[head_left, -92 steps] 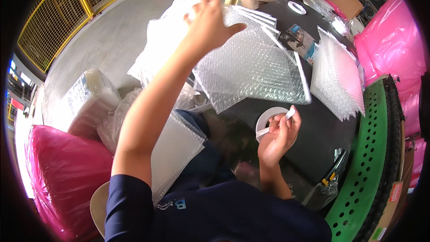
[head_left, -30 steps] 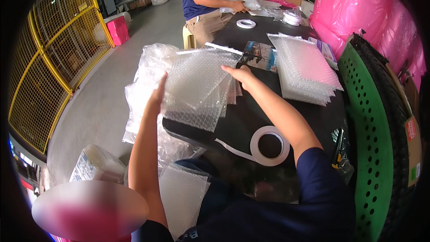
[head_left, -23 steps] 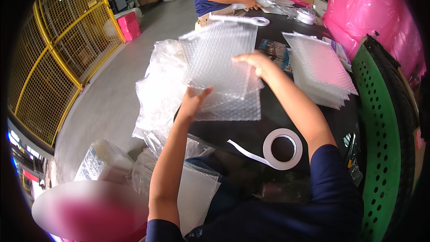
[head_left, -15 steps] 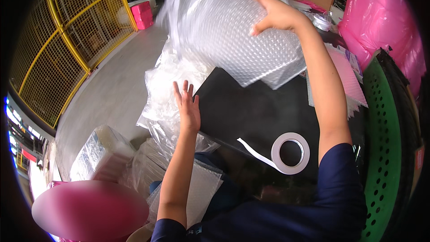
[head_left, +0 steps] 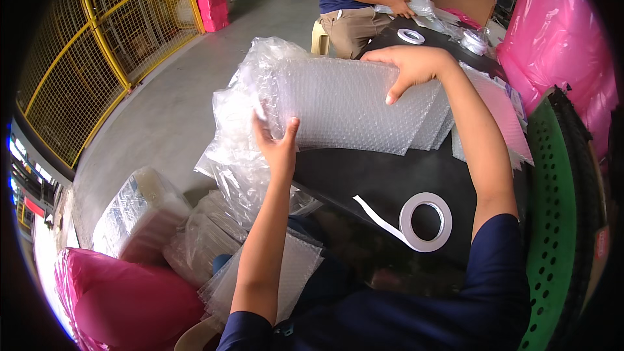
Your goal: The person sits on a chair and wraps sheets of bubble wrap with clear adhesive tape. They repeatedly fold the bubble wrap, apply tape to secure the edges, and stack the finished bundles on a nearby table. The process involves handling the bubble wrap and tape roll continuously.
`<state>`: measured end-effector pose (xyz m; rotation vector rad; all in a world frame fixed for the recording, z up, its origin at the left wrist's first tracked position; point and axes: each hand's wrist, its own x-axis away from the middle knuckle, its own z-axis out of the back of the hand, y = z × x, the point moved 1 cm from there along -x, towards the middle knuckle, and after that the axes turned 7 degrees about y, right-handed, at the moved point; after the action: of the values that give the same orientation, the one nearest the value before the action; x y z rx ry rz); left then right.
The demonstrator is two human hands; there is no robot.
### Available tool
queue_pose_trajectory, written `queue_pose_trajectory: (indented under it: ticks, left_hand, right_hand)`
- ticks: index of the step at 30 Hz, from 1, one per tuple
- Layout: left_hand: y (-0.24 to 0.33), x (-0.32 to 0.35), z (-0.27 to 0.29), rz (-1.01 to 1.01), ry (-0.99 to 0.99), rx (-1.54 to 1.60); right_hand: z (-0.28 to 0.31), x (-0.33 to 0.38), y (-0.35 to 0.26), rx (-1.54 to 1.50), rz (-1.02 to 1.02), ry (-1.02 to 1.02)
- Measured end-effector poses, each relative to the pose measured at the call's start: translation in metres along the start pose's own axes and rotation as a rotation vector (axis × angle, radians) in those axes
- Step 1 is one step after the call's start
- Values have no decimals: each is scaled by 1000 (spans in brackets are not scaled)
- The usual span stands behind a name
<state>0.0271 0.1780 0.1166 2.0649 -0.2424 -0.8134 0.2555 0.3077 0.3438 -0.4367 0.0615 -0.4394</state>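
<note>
Over the near end of a black, smooth-topped table (head_left: 351, 172), holding a loose stack of clear, flat, rectangular bubble-wrap pouches (head_left: 344, 107) with the bare right hand (head_left: 417, 65), thumb laid on the upper face, fingers along the far edge. At the near left corner, with the bare left hand (head_left: 277, 149) spread wide, thumb standing apart from fingers; cannot tell whether pressing there.

Half a second ago, raised higher, tilted and blurred with motion, held by the right hand alone with the left well apart; now lowered, swung crosswise and met at the left end. Judging by that, past the main swing of the turn, with control shifting from one hand toward two.

Pointing left to right across the body along the long axis, dipping slightly toward the right. Fanned in steps at the right end; at the left end, overlapping from view with a heap of crumpled clear plastic film (head_left: 234, 123). Cannot tell which end bears the openings.

Nearer the body, well apart from both hands, lying flat: a white ring-shaped roll of tape (head_left: 407, 218), loose tail toward the left. Beyond the right forearm, partly hidden: pink-tinted bubble-wrap pouches (head_left: 511, 123).
</note>
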Motion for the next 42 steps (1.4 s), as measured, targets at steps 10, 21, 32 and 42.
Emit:
queue_pose_trajectory:
  ticks: [10, 21, 32, 42]
  left_hand:
    - [20, 10, 1, 129, -349, 113]
    - [24, 16, -9, 371, -501, -54]
    - [23, 14, -10, 348, -505, -125]
    - [18, 15, -7, 351, -502, -122]
  right_hand:
    - [-9, 44, -7, 222, -228, 142]
    - [-14, 100, -18, 121, 55, 464]
    - [-69, 110, -13, 598, 41, 833]
    - [-77, 118, -13, 511, 155, 890]
